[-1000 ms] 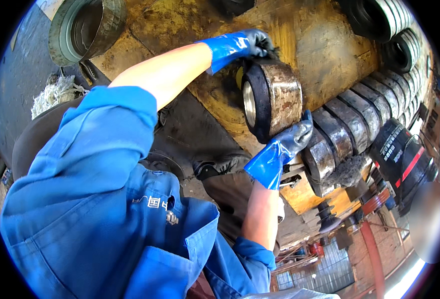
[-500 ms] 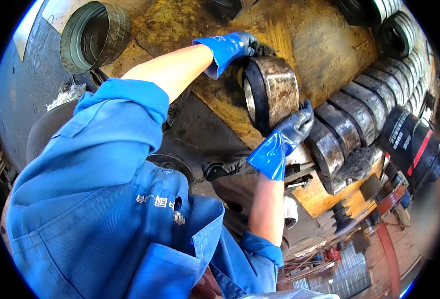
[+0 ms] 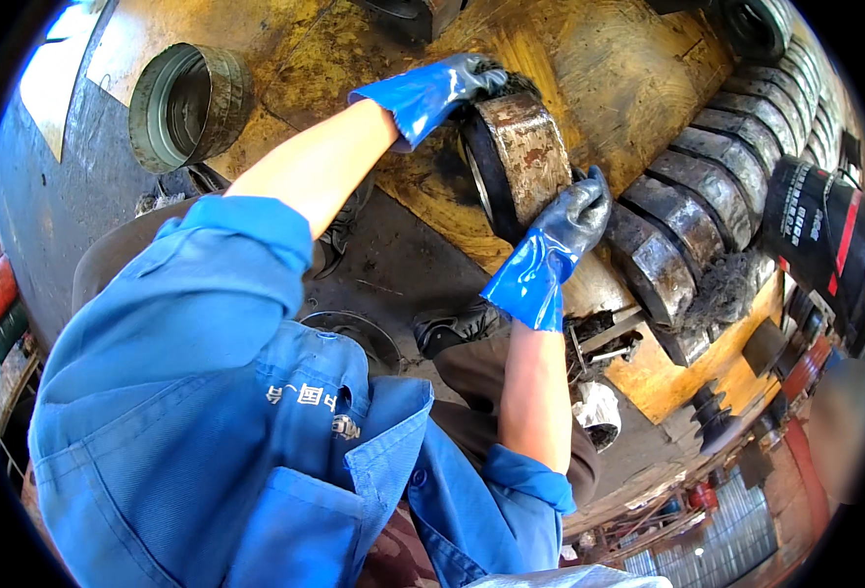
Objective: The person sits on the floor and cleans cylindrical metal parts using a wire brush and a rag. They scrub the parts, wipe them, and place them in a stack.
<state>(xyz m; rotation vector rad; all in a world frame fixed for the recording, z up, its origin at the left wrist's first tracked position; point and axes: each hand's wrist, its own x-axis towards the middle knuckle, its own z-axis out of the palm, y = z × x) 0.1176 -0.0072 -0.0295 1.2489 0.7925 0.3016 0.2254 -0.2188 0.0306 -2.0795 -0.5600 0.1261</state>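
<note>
A heavy metal ring [image 3: 527, 152] with a faceted outside, rusty and mottled, stands on its rim on the yellow worktop, its dark opening turned left. My left hand [image 3: 469, 80], in a blue glove with a dark, worn palm, is closed on a dark fuzzy wad [image 3: 518, 86] at the ring's upper edge. At the lower right, my right hand [image 3: 577, 216], gloved alike, grips the ring's near edge; its fingers curl around the rim and are partly hidden.
Similar rings [image 3: 682, 216] stand in a row on the right, with a grey fibrous clump [image 3: 728, 289] against them. Beyond is a black bucket [image 3: 813, 220] with a red stripe. A hollow metal cylinder [image 3: 226, 103] sits at the far left. Metal scraps [image 3: 604, 338] lie nearer me.
The ring and both hands now appear slightly farther left and higher in view, along with a shift of the whole scene. Both hands keep their holds; the ring looks slightly tilted.
</note>
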